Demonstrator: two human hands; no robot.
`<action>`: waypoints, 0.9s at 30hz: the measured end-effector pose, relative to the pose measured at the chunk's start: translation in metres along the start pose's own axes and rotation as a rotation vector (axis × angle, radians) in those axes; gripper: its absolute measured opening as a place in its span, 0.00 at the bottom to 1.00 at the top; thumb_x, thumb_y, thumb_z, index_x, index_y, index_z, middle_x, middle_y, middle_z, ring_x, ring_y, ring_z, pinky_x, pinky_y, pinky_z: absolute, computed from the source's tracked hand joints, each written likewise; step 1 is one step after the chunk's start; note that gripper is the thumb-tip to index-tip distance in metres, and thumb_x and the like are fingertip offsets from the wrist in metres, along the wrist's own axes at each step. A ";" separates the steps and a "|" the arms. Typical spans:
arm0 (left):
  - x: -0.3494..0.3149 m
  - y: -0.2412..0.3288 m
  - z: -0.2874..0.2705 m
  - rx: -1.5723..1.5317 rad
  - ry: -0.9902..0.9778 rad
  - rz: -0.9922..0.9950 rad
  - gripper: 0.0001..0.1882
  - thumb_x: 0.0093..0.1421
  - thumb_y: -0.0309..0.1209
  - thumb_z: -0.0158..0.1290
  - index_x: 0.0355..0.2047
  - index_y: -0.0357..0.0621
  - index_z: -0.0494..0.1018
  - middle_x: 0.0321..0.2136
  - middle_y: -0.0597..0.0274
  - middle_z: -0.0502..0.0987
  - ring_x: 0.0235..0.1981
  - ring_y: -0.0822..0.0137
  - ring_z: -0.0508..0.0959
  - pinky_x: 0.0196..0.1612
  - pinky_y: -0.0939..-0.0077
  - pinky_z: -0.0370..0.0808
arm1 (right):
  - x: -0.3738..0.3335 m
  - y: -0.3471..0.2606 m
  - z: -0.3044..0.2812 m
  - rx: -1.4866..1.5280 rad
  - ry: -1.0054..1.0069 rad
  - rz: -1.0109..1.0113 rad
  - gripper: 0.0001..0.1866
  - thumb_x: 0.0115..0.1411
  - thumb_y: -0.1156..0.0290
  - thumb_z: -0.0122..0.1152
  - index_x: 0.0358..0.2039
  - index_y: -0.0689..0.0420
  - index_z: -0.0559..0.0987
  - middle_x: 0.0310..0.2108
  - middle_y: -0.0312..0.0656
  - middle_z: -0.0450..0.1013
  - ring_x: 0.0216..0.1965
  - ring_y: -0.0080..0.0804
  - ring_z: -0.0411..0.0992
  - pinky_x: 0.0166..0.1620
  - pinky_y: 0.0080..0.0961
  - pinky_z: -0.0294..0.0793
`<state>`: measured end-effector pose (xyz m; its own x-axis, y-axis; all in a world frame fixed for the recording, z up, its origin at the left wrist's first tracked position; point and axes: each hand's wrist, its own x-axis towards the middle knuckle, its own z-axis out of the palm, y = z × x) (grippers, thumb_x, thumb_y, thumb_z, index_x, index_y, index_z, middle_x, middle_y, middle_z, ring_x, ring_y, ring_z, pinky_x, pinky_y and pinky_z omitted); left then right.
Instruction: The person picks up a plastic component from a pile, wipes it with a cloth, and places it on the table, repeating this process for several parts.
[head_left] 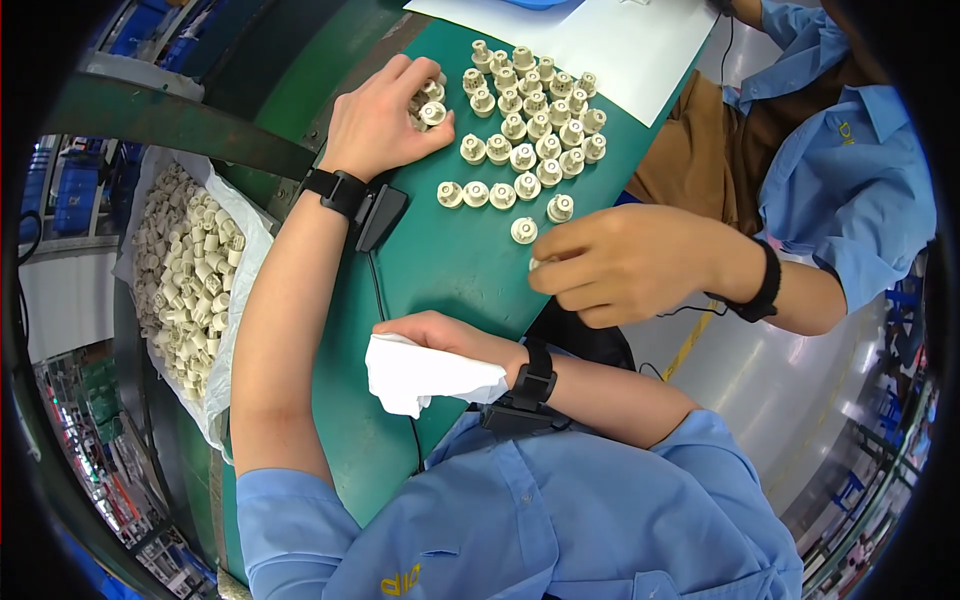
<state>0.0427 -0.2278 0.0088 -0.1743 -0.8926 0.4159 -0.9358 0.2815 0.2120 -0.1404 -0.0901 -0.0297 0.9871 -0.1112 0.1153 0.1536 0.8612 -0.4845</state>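
Note:
My left hand [378, 118] curls round a small cluster of cream plastic parts [432, 113] at the far left of the green tabletop, its thumb on their near side. The fingertips are partly hidden behind the parts. Lower down, my right hand [440, 332] grips a folded white cloth [410, 375], which covers most of its fingers. To the right of my left hand, several more round, flanged cream parts [523, 157] stand in loose rows, each with a narrower top.
A co-worker's hand [625, 260] reaches in from the right, near the closest parts. On the left hangs a white bag [250, 270] full of similar cream pieces [195, 270]. White paper [610, 50] covers the far table end. A black wrist-strap cord [378, 285] crosses the green table [450, 270].

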 end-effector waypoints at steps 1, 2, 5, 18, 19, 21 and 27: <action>-0.001 0.000 -0.002 -0.011 0.015 -0.017 0.18 0.49 0.43 0.62 0.39 0.55 0.74 0.32 0.69 0.75 0.32 0.62 0.81 0.31 0.67 0.77 | 0.000 0.000 0.000 0.000 -0.001 0.001 0.08 0.69 0.65 0.57 0.42 0.56 0.75 0.32 0.27 0.71 0.31 0.11 0.69 0.32 0.14 0.69; -0.003 -0.001 -0.005 -0.010 0.015 -0.018 0.18 0.49 0.43 0.62 0.39 0.55 0.74 0.32 0.69 0.75 0.32 0.62 0.81 0.31 0.67 0.77 | 0.000 0.000 0.001 -0.005 -0.001 -0.003 0.08 0.69 0.65 0.57 0.42 0.56 0.75 0.32 0.27 0.71 0.31 0.11 0.69 0.32 0.14 0.69; -0.007 -0.005 -0.016 -0.031 0.098 -0.061 0.18 0.49 0.42 0.62 0.39 0.54 0.73 0.33 0.70 0.76 0.33 0.62 0.81 0.33 0.68 0.78 | -0.001 0.001 0.003 -0.014 -0.003 -0.008 0.08 0.69 0.65 0.57 0.41 0.56 0.75 0.32 0.27 0.71 0.32 0.11 0.70 0.32 0.13 0.70; -0.059 -0.004 -0.129 -0.101 0.240 -0.002 0.20 0.51 0.33 0.64 0.44 0.42 0.74 0.37 0.61 0.79 0.36 0.66 0.81 0.42 0.73 0.78 | -0.002 0.004 0.002 -0.084 0.029 -0.056 0.07 0.70 0.66 0.54 0.42 0.55 0.76 0.33 0.27 0.73 0.33 0.13 0.72 0.34 0.15 0.72; -0.071 -0.004 -0.140 -0.081 0.259 -0.021 0.20 0.51 0.32 0.64 0.43 0.42 0.74 0.37 0.61 0.79 0.37 0.66 0.81 0.42 0.73 0.78 | -0.004 0.001 0.004 -0.050 0.064 -0.029 0.08 0.70 0.66 0.54 0.42 0.56 0.76 0.34 0.28 0.74 0.34 0.14 0.73 0.34 0.15 0.72; -0.089 -0.012 -0.163 -0.041 0.297 -0.053 0.20 0.51 0.32 0.64 0.43 0.41 0.74 0.37 0.61 0.79 0.38 0.66 0.81 0.43 0.73 0.78 | -0.008 -0.003 0.009 -0.015 0.084 -0.004 0.08 0.69 0.67 0.55 0.43 0.56 0.77 0.34 0.28 0.74 0.34 0.14 0.73 0.35 0.15 0.72; -0.187 -0.118 -0.222 0.398 0.438 -0.572 0.18 0.56 0.39 0.62 0.44 0.46 0.74 0.40 0.57 0.79 0.39 0.55 0.80 0.45 0.66 0.76 | -0.006 -0.006 0.014 -0.190 0.144 -0.011 0.10 0.68 0.61 0.58 0.38 0.55 0.75 0.31 0.29 0.72 0.32 0.14 0.72 0.33 0.15 0.71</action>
<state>0.2533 -0.0160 0.1026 0.4207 -0.6187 0.6635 -0.8967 -0.3943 0.2009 -0.1482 -0.0875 -0.0151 0.9795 -0.2016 0.0027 0.1566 0.7520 -0.6403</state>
